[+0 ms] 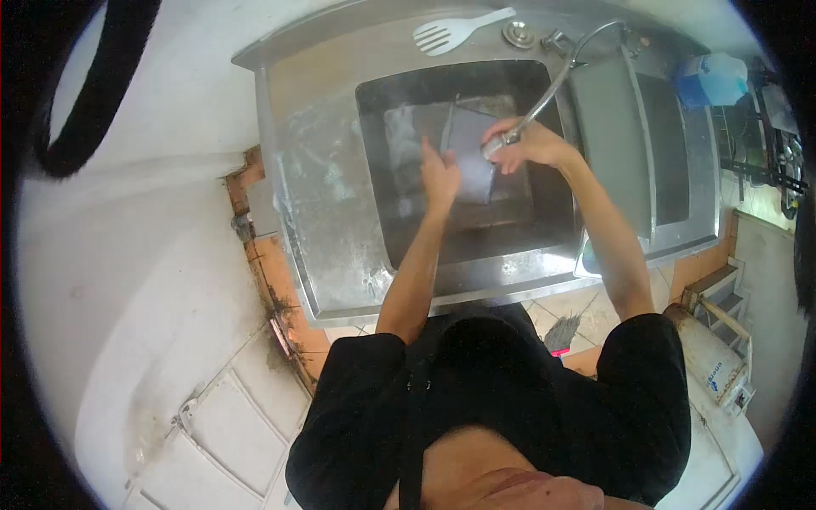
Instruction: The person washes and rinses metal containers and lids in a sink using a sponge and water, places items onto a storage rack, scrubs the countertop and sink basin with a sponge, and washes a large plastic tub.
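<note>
My right hand (531, 144) is closed around the outlet end of a curved metal faucet (557, 83) over the sink basin. Below it, a flat grey rectangular panel (476, 136) stands tilted in the steel sink (408, 225); its exact kind is unclear. At the panel's left side is my left hand (439, 177), its fingers apart and slightly blurred. Whether the left hand touches the panel, I cannot tell. Part of the panel's right side is hidden by the right hand.
A white slotted spatula (459, 32) and a round metal drain piece (518, 34) lie on the sink's back ledge. Right of the basin stands a grey board (608, 144), with a blue-liquid jug (712, 81) behind. A steel drainboard (323, 187) extends left.
</note>
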